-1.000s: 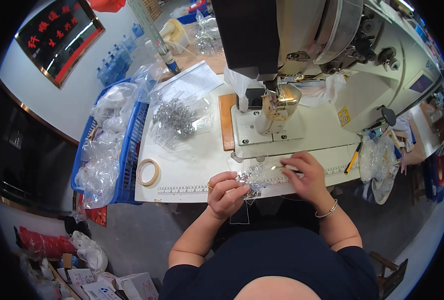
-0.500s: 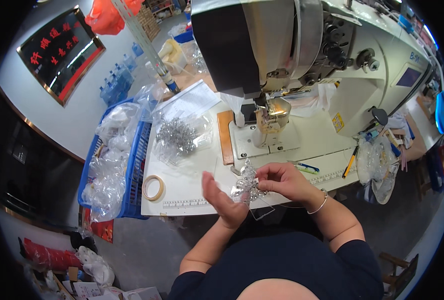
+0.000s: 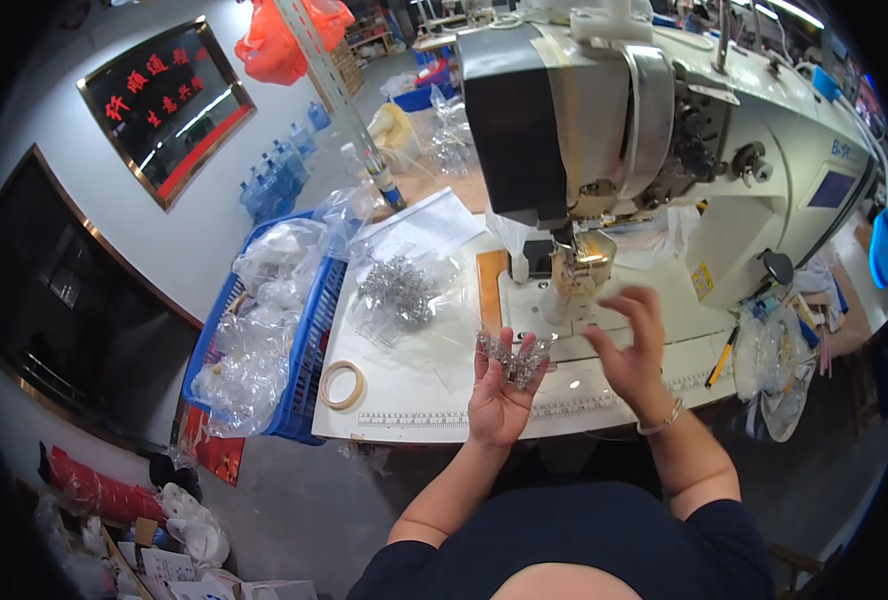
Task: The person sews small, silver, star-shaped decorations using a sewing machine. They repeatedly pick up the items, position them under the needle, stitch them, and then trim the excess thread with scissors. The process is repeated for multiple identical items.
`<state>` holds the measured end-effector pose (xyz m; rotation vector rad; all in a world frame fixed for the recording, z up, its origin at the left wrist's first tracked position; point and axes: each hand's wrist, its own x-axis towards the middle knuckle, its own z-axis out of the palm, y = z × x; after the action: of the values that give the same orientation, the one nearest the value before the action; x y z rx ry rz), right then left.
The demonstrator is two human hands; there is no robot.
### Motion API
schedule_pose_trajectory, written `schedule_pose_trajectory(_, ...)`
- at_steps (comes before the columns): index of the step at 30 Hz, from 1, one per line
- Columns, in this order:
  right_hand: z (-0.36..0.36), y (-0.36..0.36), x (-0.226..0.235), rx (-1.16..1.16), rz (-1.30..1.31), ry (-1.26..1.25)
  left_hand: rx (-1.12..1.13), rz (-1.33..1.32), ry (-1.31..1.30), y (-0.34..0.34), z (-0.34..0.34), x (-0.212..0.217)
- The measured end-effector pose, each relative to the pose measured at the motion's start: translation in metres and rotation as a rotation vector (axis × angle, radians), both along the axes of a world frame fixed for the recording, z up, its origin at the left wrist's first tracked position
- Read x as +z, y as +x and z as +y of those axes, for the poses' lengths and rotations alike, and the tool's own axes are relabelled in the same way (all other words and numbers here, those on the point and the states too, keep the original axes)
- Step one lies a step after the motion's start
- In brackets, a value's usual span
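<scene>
My left hand (image 3: 499,400) is raised palm up above the table's front edge, holding a small glittery silver ornament (image 3: 512,360) between its fingers. My right hand (image 3: 632,345) hovers just to the right with fingers spread and blurred, holding nothing. Both hands are in front of the needle area (image 3: 571,285) of a large white industrial sewing machine (image 3: 664,150). A clear plastic bag of more silver ornaments (image 3: 399,290) lies on the white table (image 3: 414,400) to the left of my hands.
A roll of tape (image 3: 344,385) lies near the table's left front corner. A blue crate (image 3: 304,340) full of clear bags stands left of the table. Tools and bags (image 3: 774,350) clutter the right end. An orange bag (image 3: 289,40) hangs at the back.
My hands lifted off the table toward me. The right hand let go of the silver ornament and opened, while the left hand turned palm up with the ornament in it.
</scene>
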<state>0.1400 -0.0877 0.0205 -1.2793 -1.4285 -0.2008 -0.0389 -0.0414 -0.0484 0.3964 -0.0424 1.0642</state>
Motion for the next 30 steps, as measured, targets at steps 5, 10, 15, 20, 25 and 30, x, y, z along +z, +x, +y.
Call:
schedule_pose_trajectory(5,-0.039,-0.016,-0.084,0.941,1.457,-0.195,-0.152,-0.207,-0.148,0.009,0.001,0.001)
schedule_pose_trajectory(10,-0.022,-0.023,-0.040,0.993,1.345,-0.454,-0.028,0.008,-0.082,0.016,-0.019,-0.003)
schedule_pose_trajectory(15,-0.010,-0.017,-0.062,0.764,1.436,-0.557,-0.118,-0.119,-0.176,0.009,-0.020,0.009)
schedule_pose_trajectory(20,-0.010,-0.023,-0.050,0.762,1.503,-0.579,-0.072,-0.039,-0.224,0.003,-0.021,0.005)
schedule_pose_trajectory(25,-0.006,-0.027,-0.050,0.747,1.521,-0.598,-0.073,-0.078,-0.240,-0.002,-0.019,0.004)
schedule_pose_trajectory(30,0.001,-0.034,-0.059,0.748,1.492,-0.658,0.105,0.229,-0.131,-0.008,-0.018,-0.005)
